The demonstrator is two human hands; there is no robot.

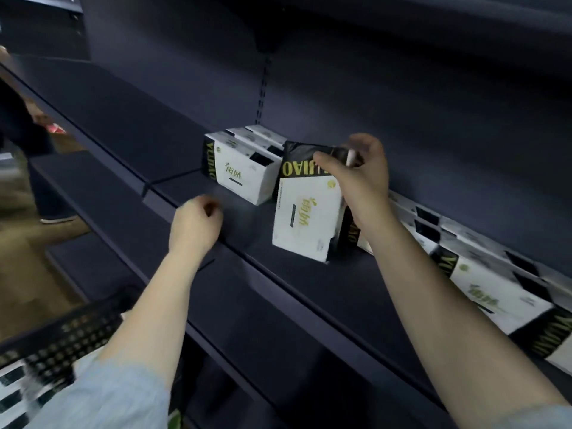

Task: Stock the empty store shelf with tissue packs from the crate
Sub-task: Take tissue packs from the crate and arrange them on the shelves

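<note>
Currently right hand [360, 178] clamped on top end of one tissue pack [305, 213], thumb on near face, fingers curled over far side. Pack held tilted, printed side toward camera, lower corner just above or touching shelf [288, 289] deck; can't tell which. Sits between two groups already on same shelf: short row of packs [240, 170] just left of it, running back toward rear panel, and longer row of packs [483, 283] to the right, partly hidden behind right forearm. Left hand [195, 226] over shelf front edge, left of held pack, fingers loosely curled, gripping nothing; contact with edge unclear. Black lattice crate [66, 332] at near left, below left forearm, more black-and-white packs visible inside. Far left: blurred floor plus someone's leg and shoe [57, 218]. Lower shelf tier [93, 193] visible beneath, dark. Motion blur on right-side row, print not readable there.
</note>
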